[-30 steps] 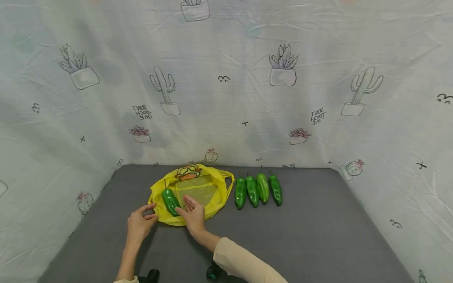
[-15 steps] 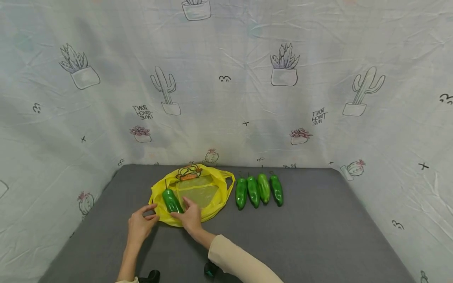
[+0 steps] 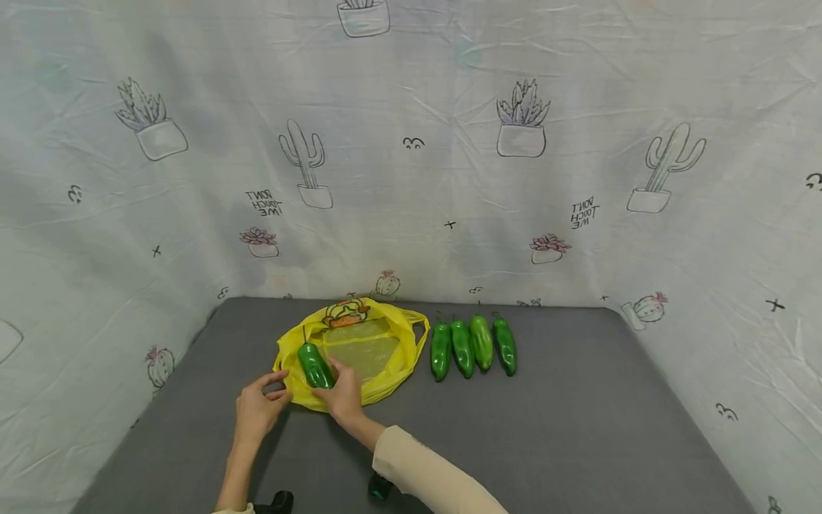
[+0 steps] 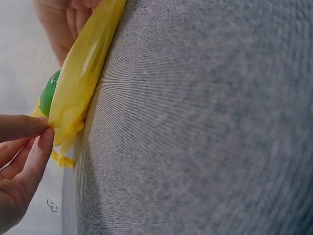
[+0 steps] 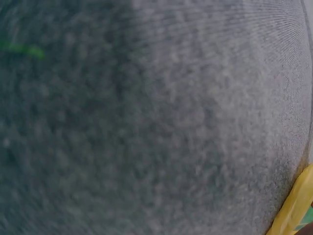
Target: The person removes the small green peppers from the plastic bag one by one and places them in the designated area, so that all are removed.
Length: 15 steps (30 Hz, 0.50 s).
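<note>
A yellow plastic bag (image 3: 394, 364) lies with its mouth wide at the table's back left. My left hand (image 3: 258, 412) pinches the bag's near left rim between thumb and forefinger, plain in the left wrist view, where the bag's side (image 4: 80, 68) stretches away from the fingertips. Inside the bag is a long green chili pepper (image 3: 313, 363), its stem toward the back. Around that pepper's near end my right hand (image 3: 344, 398) closes thumb and fingers; the palm hides the tip. In the right wrist view only a yellow edge of the bag (image 5: 291, 208) shows.
Several more green chili peppers (image 3: 462, 348) lie side by side in a row right of the bag. The grey table (image 3: 546, 442) meets a white cloth backdrop (image 3: 437, 178) with cactus drawings at its back. Black devices (image 3: 277, 502) sit at the wrists.
The right hand's thumb and fingers have come in around the pepper's near end, and the pepper has tilted slightly right. The left hand keeps its pinch on the bag rim.
</note>
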Motion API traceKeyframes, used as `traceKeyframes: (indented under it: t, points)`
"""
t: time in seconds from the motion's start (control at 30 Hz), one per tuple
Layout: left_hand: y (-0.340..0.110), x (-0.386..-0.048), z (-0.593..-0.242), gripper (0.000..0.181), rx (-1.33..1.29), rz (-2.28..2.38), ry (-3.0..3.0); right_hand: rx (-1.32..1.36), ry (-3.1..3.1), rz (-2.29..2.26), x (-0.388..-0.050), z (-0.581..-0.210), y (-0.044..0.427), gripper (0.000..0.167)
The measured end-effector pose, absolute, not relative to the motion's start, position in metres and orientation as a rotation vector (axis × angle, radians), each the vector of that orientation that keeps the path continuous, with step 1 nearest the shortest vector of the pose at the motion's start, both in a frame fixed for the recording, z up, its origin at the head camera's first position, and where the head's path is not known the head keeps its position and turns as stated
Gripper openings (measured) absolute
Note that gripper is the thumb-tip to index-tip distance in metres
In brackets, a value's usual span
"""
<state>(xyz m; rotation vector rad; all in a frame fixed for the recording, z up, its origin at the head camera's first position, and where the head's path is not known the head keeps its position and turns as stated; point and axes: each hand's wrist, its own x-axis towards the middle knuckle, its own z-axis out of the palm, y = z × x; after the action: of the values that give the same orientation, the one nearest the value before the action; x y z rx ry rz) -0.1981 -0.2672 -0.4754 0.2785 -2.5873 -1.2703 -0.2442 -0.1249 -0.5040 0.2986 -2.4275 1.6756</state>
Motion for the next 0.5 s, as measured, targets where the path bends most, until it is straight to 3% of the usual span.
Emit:
traceKeyframes:
  t: [0.3,0.5]
  points:
    - [-0.2671,-0.1992,-0.4769,0.04,0.265,-1.263,-2.586,0.376,-2.442,1.625,-0.2454,-0.5092,-0.1225,0.042]
    - [-0.2661,-0.1985,-0.4765,0.04,0.279,-1.264,-2.582,0.362,-2.45,1.586,-0.2453,-0.5117,-0.1236,0.047]
